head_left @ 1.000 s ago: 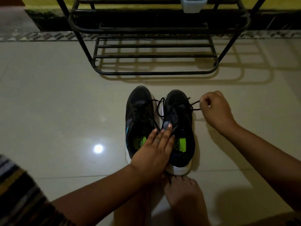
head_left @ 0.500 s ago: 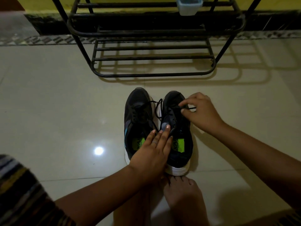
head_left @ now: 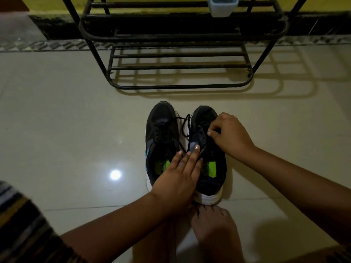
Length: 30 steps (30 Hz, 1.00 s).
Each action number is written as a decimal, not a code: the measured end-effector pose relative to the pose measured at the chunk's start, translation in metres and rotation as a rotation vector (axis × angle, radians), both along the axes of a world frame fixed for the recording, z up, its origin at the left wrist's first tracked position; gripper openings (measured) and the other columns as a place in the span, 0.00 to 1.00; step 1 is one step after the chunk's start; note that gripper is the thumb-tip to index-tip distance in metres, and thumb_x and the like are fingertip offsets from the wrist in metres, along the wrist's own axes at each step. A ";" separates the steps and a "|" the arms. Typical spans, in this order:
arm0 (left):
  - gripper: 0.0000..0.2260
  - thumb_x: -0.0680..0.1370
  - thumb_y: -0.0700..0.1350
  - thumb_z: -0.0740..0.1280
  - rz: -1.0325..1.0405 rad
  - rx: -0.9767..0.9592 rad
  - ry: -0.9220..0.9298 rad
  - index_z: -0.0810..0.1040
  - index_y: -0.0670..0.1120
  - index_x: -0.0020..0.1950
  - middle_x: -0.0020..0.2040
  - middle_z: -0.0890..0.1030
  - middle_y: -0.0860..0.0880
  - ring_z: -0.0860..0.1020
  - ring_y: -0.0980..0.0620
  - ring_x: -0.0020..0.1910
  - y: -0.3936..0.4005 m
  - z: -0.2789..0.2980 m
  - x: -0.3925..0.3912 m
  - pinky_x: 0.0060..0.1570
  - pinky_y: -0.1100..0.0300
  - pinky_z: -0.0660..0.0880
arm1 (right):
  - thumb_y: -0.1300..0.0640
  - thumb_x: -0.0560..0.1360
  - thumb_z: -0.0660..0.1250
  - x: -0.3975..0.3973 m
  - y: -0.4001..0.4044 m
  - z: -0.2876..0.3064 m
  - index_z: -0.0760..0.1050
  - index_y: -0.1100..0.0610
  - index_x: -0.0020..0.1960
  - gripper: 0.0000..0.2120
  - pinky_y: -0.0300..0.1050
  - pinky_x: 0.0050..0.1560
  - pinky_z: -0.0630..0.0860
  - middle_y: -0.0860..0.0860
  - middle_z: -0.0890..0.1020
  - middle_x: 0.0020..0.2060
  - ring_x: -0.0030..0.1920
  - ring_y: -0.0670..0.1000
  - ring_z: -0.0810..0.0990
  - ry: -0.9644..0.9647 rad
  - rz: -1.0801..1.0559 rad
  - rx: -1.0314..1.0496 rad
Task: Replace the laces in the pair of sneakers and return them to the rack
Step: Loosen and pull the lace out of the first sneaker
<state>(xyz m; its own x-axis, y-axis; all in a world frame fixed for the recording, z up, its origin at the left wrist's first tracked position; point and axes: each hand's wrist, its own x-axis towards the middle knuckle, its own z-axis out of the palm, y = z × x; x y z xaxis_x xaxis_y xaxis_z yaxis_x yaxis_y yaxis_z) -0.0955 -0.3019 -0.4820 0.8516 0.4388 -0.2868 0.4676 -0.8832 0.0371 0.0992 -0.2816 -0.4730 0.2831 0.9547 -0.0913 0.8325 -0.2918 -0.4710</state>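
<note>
Fingertips of the right hand (head_left: 230,134) are pinched together over the lacing of the right sneaker (head_left: 207,149); we judge them closed on the black lace (head_left: 185,128), though the exact strand under the fingers is hidden by the knuckles. Just to the left of that pinch, a loose loop of the lace arches across the gap between the two shoes. Nearer the person from the pinch, the left hand (head_left: 180,179) lies flat and spread, palm down, fingers extended onto the tongue of the right sneaker and the inner edge of the left sneaker (head_left: 161,141); we record it as open, pressing rather than grasping. Both sneakers stand side by side, touching, toes pointing away, with green insole patches showing in their openings. Directly behind their white heels, bare feet (head_left: 212,226) rest on the floor (head_left: 66,130), toes touching the right heel. Beyond the toes of the shoes, well apart from the pinch, stands the black metal rack (head_left: 180,86). A pale blue container (head_left: 222,6) sits on an upper tier.
</note>
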 end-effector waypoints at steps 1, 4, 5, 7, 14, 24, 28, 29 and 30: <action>0.35 0.81 0.55 0.53 0.001 -0.002 0.001 0.35 0.38 0.74 0.68 0.27 0.36 0.42 0.39 0.76 0.000 0.000 0.000 0.69 0.48 0.33 | 0.61 0.74 0.68 0.003 0.000 0.001 0.79 0.58 0.42 0.03 0.41 0.47 0.67 0.51 0.74 0.45 0.49 0.51 0.73 0.088 -0.059 0.035; 0.36 0.80 0.56 0.53 0.004 -0.011 -0.009 0.30 0.39 0.71 0.68 0.26 0.37 0.41 0.40 0.76 0.000 -0.002 -0.001 0.69 0.48 0.32 | 0.63 0.73 0.68 0.013 0.001 0.009 0.77 0.55 0.36 0.08 0.41 0.44 0.70 0.51 0.78 0.41 0.42 0.49 0.76 0.306 -0.257 0.113; 0.36 0.80 0.56 0.53 0.004 -0.014 -0.015 0.29 0.40 0.69 0.67 0.26 0.37 0.41 0.40 0.76 0.000 -0.002 -0.001 0.69 0.48 0.32 | 0.63 0.73 0.68 0.017 0.001 0.012 0.76 0.54 0.36 0.09 0.40 0.42 0.70 0.51 0.78 0.39 0.39 0.48 0.76 0.381 -0.320 0.141; 0.36 0.80 0.56 0.53 0.004 -0.018 -0.019 0.29 0.40 0.68 0.67 0.26 0.37 0.41 0.40 0.76 0.000 -0.002 -0.001 0.68 0.48 0.31 | 0.65 0.74 0.66 0.023 0.002 0.017 0.75 0.55 0.36 0.10 0.37 0.39 0.70 0.49 0.78 0.36 0.37 0.45 0.75 0.529 -0.425 0.185; 0.36 0.80 0.56 0.54 0.008 -0.017 -0.033 0.29 0.40 0.68 0.68 0.26 0.37 0.41 0.39 0.76 0.000 -0.001 -0.001 0.66 0.49 0.30 | 0.68 0.78 0.56 0.020 0.009 0.021 0.70 0.60 0.42 0.09 0.41 0.43 0.76 0.56 0.78 0.36 0.38 0.54 0.83 1.190 -0.650 0.237; 0.36 0.80 0.56 0.55 0.007 -0.008 -0.054 0.30 0.40 0.69 0.69 0.28 0.37 0.42 0.39 0.76 0.001 -0.005 -0.002 0.68 0.49 0.31 | 0.69 0.79 0.48 0.044 0.006 0.024 0.66 0.60 0.41 0.12 0.49 0.51 0.77 0.54 0.77 0.37 0.33 0.49 0.83 1.396 -0.943 0.344; 0.37 0.80 0.57 0.55 0.008 -0.017 -0.037 0.29 0.40 0.69 0.69 0.27 0.37 0.40 0.40 0.76 0.000 -0.004 -0.001 0.67 0.50 0.30 | 0.66 0.81 0.48 0.065 0.007 0.035 0.66 0.58 0.42 0.12 0.42 0.38 0.75 0.51 0.74 0.32 0.25 0.46 0.76 1.605 -1.094 0.473; 0.37 0.80 0.57 0.55 0.010 -0.017 -0.040 0.29 0.40 0.69 0.69 0.26 0.37 0.40 0.40 0.76 0.000 -0.004 -0.001 0.67 0.50 0.30 | 0.66 0.81 0.48 0.070 0.007 0.038 0.66 0.58 0.42 0.12 0.41 0.33 0.72 0.51 0.72 0.31 0.24 0.46 0.71 1.656 -1.104 0.505; 0.37 0.80 0.56 0.54 0.010 -0.018 -0.040 0.29 0.40 0.69 0.69 0.26 0.37 0.40 0.40 0.76 0.000 -0.003 -0.002 0.67 0.50 0.30 | 0.66 0.81 0.48 0.074 0.008 0.040 0.65 0.57 0.41 0.13 0.38 0.29 0.68 0.50 0.70 0.29 0.22 0.46 0.67 1.676 -1.092 0.520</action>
<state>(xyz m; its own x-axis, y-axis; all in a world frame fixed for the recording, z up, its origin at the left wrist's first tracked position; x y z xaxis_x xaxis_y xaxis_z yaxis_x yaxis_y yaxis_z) -0.0972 -0.3019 -0.4852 0.8581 0.4427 -0.2603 0.4744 -0.8774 0.0716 0.1735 -0.2736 -0.4328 0.5754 0.5041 -0.6441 -0.7855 0.1211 -0.6069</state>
